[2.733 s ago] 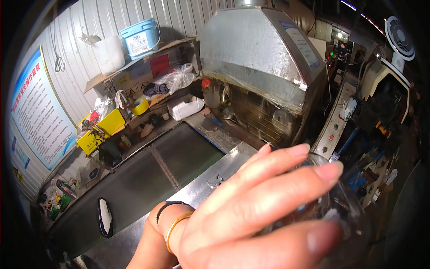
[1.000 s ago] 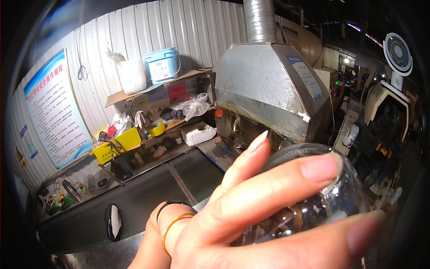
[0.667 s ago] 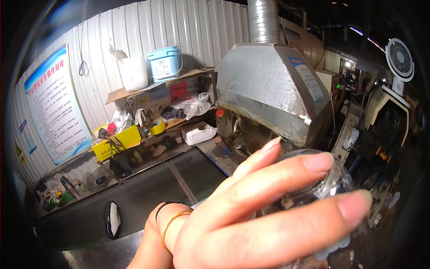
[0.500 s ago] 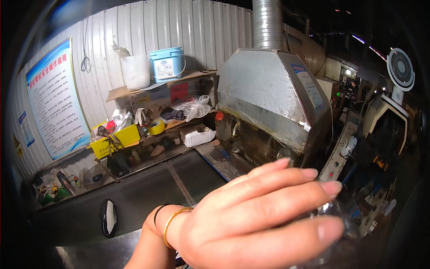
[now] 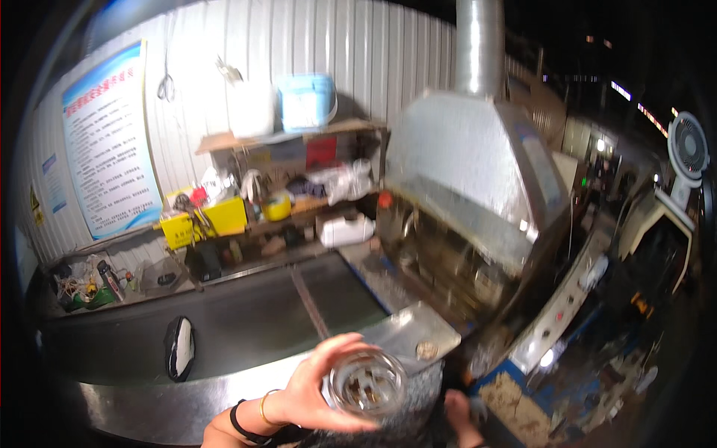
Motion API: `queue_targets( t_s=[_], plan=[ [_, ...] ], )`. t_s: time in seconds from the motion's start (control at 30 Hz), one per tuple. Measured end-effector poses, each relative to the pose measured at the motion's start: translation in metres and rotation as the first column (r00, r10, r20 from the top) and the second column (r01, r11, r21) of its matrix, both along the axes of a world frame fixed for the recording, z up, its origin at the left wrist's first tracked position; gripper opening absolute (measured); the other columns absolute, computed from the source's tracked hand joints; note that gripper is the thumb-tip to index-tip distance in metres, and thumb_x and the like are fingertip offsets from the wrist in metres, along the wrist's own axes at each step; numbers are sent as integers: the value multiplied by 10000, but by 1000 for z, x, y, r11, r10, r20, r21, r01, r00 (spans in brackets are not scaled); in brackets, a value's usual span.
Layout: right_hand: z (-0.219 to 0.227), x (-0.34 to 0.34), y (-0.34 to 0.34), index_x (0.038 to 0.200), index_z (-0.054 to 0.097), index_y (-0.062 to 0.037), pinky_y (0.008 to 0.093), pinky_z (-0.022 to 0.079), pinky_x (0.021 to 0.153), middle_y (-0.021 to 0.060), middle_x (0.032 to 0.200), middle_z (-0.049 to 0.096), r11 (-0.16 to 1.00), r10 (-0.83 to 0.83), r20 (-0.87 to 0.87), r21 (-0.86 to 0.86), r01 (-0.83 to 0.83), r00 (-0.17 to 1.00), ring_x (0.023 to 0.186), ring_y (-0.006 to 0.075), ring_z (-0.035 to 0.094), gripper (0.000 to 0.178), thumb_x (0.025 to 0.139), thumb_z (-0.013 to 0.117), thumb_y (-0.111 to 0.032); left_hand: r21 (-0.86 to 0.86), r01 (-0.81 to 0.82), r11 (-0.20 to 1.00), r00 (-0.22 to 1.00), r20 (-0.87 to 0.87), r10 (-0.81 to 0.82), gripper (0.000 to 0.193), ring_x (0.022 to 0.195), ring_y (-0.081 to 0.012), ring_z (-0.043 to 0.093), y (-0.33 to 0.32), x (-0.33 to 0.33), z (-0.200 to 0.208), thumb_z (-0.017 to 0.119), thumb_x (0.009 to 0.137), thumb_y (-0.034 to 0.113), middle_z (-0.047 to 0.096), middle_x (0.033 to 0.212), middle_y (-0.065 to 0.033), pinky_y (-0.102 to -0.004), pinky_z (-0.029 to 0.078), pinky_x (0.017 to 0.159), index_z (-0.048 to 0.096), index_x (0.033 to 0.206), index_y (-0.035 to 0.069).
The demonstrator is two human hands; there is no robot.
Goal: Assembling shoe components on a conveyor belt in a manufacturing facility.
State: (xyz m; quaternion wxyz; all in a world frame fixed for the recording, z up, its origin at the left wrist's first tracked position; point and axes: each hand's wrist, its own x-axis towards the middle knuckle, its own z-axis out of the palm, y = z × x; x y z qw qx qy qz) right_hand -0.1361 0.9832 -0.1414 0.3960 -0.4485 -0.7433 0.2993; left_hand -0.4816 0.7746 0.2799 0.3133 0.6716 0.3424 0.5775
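Note:
My left hand, with a gold bangle and a dark band at its wrist, is wrapped round a clear drinking glass. The glass's round mouth faces me, and small brownish bits show inside it. At the lower edge, right of the glass, my right hand is blurred and only partly in view. Its fingers cannot be made out, and a greyish shape lies beside it. Farther left, a black-and-white shoe upper rests on the dark conveyor belt, apart from both hands.
A metal ledge edges the belt's near side. Behind stand shelves with a yellow box, a blue bucket and a white container. A metal hood with a duct rises at the back right; a fan stands far right.
My left hand has moved down and away from close before the camera, bringing the glass into plain sight. My right hand has come into view. The view has shifted; the shoe upper stays on the belt.

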Motion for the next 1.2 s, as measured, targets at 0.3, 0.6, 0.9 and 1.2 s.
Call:
queue_targets(
  t_s=[0.3,0.6,0.9,1.2],
  plan=[
    [154,-142,121,1275,571,-111,437,412,1041,216,1364,491,953,198,465,115,-281,863,1225,416,487,485,801,673,-122,-293,-580,760,809,-96,580,1160,1202,-284,553,-8,-26,-108,952,550,212,529,1298,-216,-399,442,1046,251,1443,-21],
    [144,-191,158,1289,550,-162,469,484,945,246,1265,493,919,369,825,-257,-297,428,1103,452,549,621,686,693,-123,-96,-642,761,752,-273,600,1021,1223,-288,546,12,-63,-118,920,569,171,520,1335,-199,-391,439,1041,338,1394,16],
    [291,-245,-26,1080,444,-60,458,411,1036,144,1239,469,705,439,-760,-39,-708,479,1273,337,472,507,672,745,-36,-357,-568,742,820,-169,547,946,1175,-290,586,19,-52,-152,916,593,290,586,1246,-165,-376,456,1015,420,1349,10],
    [334,-250,-39,1225,629,-22,475,378,1071,252,1302,512,383,922,20,100,-918,387,1249,404,489,592,745,815,-314,-562,-95,822,981,89,174,919,1148,-222,588,10,-54,-106,914,578,208,611,1232,-131,-346,456,1010,458,1341,-26]
  ],
)
